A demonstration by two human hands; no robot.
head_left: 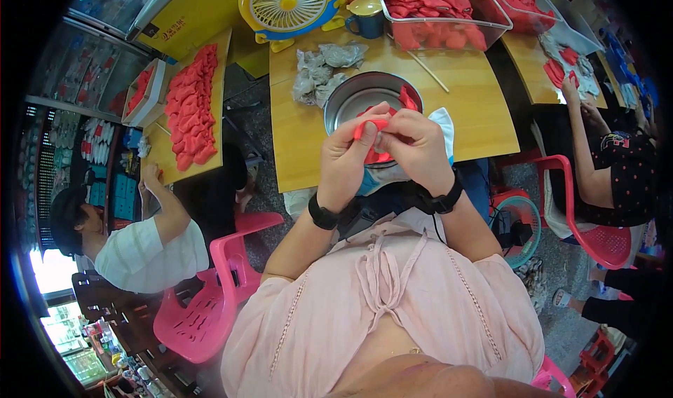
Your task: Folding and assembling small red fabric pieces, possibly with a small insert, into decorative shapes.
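Both my hands are raised over a round metal bowl (335,95) at the near edge of my table. Between my left hand (341,151) and my right hand (420,143) is a small red fabric piece (373,125). The left thumb and fingers pinch it from one side; the right fingertips close on its other side. Something pale shows at the right fingertips, too small to make out. More red pieces (408,98) lie in the bowl, partly covered by my hands. A white cloth (442,126) sits beside the bowl, behind my right hand.
On the table (463,111) are crumpled clear plastic bags (319,72), a thin stick (429,73), a blue mug (364,21), a yellow fan (289,5) and a clear bin (449,26) of red pieces. People work at tables left and right; red pieces (193,111) cover the left one.
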